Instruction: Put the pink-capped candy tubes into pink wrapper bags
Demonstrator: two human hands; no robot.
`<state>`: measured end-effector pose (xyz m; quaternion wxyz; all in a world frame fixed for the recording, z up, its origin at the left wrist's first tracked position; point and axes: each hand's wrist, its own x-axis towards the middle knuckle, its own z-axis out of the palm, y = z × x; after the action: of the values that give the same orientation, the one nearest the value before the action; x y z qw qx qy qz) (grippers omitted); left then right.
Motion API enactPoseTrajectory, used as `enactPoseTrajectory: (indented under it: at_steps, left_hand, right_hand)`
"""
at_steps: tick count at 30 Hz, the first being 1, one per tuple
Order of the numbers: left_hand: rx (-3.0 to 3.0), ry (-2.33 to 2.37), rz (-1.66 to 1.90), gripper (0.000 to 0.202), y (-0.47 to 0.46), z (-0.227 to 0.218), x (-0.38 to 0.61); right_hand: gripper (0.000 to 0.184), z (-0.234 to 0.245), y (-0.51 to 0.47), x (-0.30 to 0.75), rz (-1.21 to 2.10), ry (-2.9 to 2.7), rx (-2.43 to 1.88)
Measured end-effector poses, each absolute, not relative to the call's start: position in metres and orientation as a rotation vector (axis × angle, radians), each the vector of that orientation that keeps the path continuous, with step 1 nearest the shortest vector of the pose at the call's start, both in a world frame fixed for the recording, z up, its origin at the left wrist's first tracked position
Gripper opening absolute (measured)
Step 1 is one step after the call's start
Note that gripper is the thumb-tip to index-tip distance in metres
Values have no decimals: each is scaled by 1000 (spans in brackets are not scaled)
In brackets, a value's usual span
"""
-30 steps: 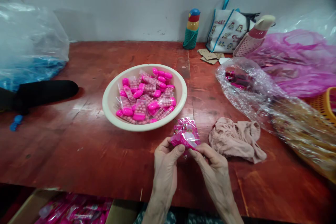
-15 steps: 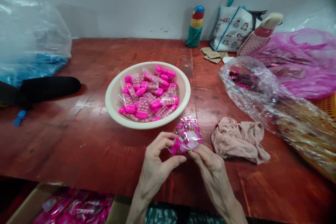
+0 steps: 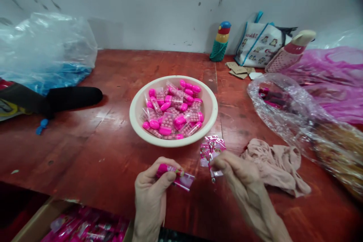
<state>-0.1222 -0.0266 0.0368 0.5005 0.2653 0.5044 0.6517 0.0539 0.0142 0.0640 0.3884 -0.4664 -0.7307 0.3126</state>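
Observation:
My left hand (image 3: 151,189) pinches a pink candy packet (image 3: 177,176) between thumb and fingers, low over the red table. My right hand (image 3: 236,172) is closed on a small stack of pink printed wrappers (image 3: 212,151) just to the right of it. The two hands are a short gap apart. Beyond them stands a cream bowl (image 3: 136,111) filled with several clear packets of pink candy with pink caps (image 3: 172,111).
A beige cloth (image 3: 276,164) lies right of my right hand. Clear plastic bags (image 3: 292,115) and a pink bag (image 3: 334,79) fill the right side. A bottle (image 3: 221,41) and tote bag (image 3: 259,47) stand by the wall. A box of pink packets (image 3: 85,227) sits below the table edge.
My hands have come apart: the left now carries one pink packet away to the left and down, while the right keeps the remaining wrappers. The camera view shifted left.

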Motion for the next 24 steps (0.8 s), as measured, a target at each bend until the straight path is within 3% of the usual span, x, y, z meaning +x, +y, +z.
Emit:
enactPoseTrajectory:
  at_steps: [4, 11, 18, 20, 24]
  left_hand:
    - [521, 1192, 1689, 11, -29, 39, -139]
    - [253, 1133, 1748, 20, -26, 44, -154]
    - [100, 1208, 1905, 24, -20, 44, -158]
    - [124, 1231, 1941, 23, -20, 44, -155]
    - [206, 1280, 1982, 19, -20, 44, -145]
  right_hand:
    - [11, 87, 63, 26, 547, -1886, -1143]
    - [26, 58, 132, -53, 446, -2376, -999]
    - [17, 54, 115, -38, 542, -2246, -977]
    - [16, 61, 100, -26, 672, -2001, -1070]
    - [29, 77, 58, -2, 1242, -1311, -1206]
